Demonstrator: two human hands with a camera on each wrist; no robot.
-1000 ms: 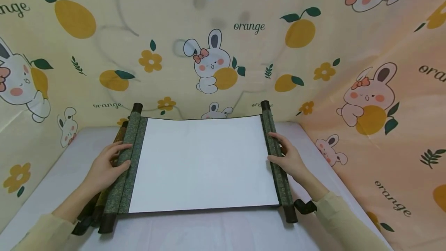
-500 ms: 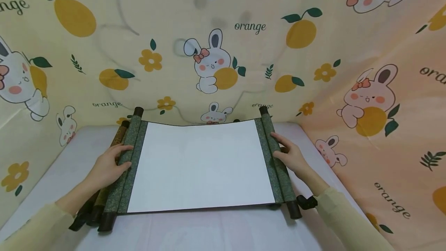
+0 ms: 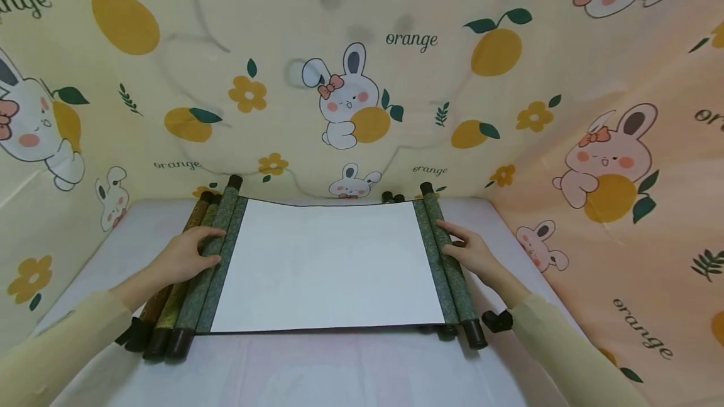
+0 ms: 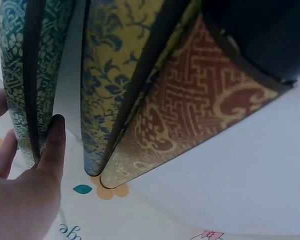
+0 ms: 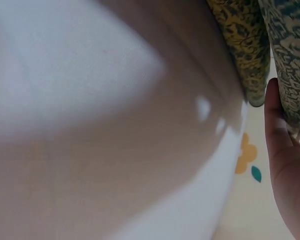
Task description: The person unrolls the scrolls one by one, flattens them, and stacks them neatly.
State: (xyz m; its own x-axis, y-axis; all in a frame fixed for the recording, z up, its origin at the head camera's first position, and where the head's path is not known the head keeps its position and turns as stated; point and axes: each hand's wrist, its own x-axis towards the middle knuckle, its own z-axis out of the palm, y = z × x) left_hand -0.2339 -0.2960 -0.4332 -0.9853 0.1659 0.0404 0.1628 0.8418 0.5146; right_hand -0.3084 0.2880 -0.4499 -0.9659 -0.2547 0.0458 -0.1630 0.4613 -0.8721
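Note:
A hanging scroll with a blank white sheet (image 3: 328, 269) is spread between two green patterned rollers with dark end knobs. My left hand (image 3: 186, 257) grips the left roller (image 3: 195, 306), thumb on one side and fingers on the other. Across the sheet, my right hand (image 3: 475, 264) holds the right roller (image 3: 459, 297) between thumb and fingers. In the left wrist view, the left hand (image 4: 27, 195) pinches the green roller (image 4: 37, 75). Beside it stand a yellow-and-blue roller (image 4: 117, 65) and a red-and-gold one (image 4: 175, 105). The right wrist view shows my thumb (image 5: 277, 130) against the green roller (image 5: 290, 60).
Dark knobs (image 3: 387, 197) peek out behind the sheet's far edge, and another knob (image 3: 447, 332) below its near right corner. A yellow patterned roller (image 5: 247, 55) lies beside the right green one. White cloth (image 3: 317, 375) covers the table; a printed curtain (image 3: 271, 30) rises behind.
The right roller has turned outward, exposing a green strip beside the sheet. The sheet's far edge has dropped lower, and the yellow roller at left shows more. Both hands keep their hold.

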